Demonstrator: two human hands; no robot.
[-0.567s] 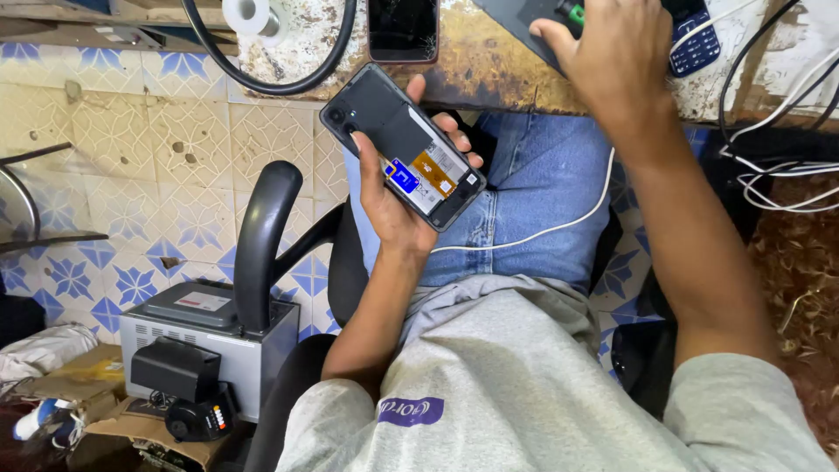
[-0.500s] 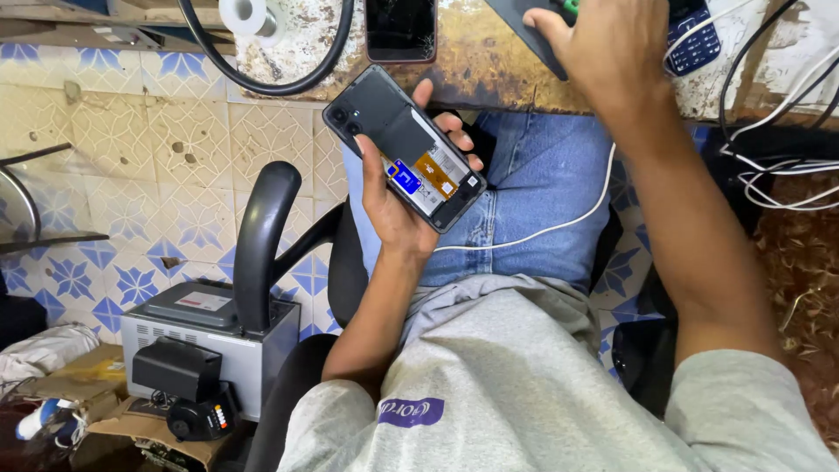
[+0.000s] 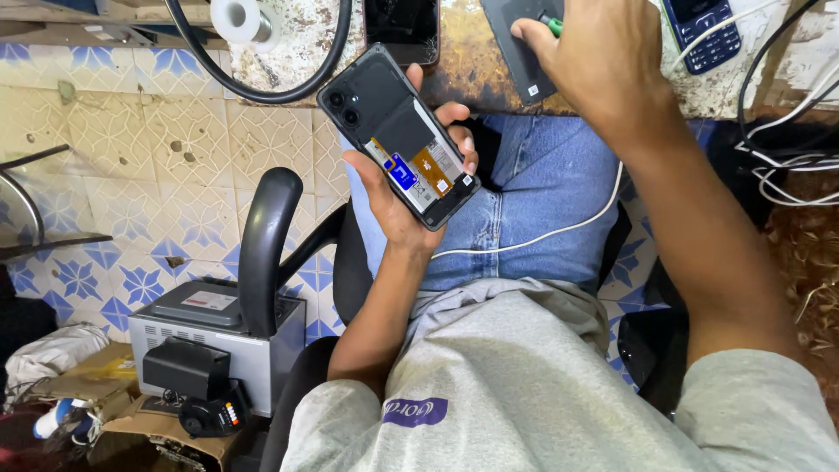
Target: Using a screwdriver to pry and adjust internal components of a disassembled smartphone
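The left hand (image 3: 398, 197) is curled around an opened phone (image 3: 400, 135), back cover off and insides facing up, above the lap just near of the bench edge; it should stay level and steady. Farther right, the right hand (image 3: 603, 61) closes on a green-handled tool (image 3: 551, 24) over a grey cover (image 3: 516, 44) on the bench (image 3: 463, 31), and should grip the tool firmly before lifting.
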